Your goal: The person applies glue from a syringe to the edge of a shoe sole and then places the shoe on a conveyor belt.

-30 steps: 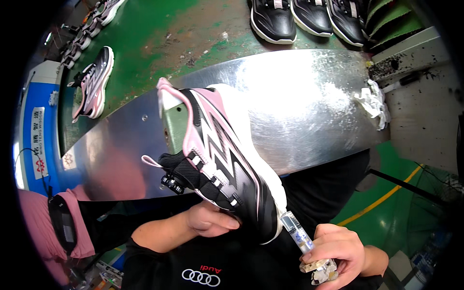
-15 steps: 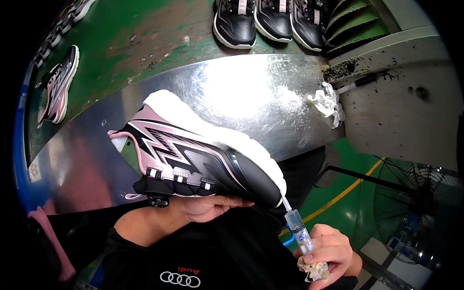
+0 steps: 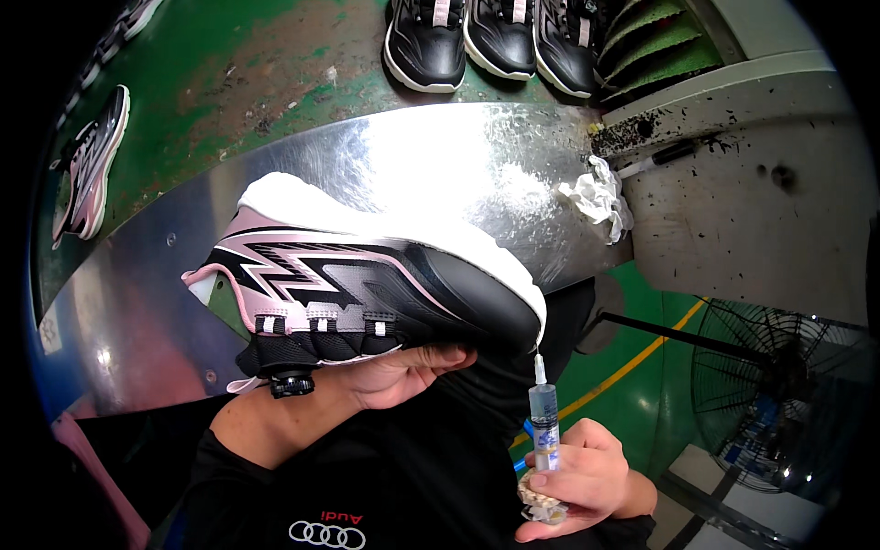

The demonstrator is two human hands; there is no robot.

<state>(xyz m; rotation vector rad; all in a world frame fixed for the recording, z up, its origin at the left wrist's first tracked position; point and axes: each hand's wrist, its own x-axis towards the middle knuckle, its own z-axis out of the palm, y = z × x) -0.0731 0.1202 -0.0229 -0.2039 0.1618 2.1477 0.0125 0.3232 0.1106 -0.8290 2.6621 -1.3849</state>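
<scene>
A black and pink sneaker with a thick white sole lies on its side in the air, sole facing away and toe to the right. My left hand is closed on its upper from below, part of the fingers hidden behind the shoe. In my right hand is a clear syringe, held upright with its tip at the seam between the toe and the sole. A crumpled, stained tissue is bunched around the syringe's lower end, under the fingers.
Beyond the shoe is a shiny metal plate on a worn green table. Several sneakers stand at the back, and another sneaker lies far left. Crumpled white paper and a black-capped pen lie right. A fan stands lower right.
The shoe has turned a little, its toe edge now more upright. My right hand has shifted left, and the syringe has swung from slanted to nearly vertical. The whole view has slid slightly.
</scene>
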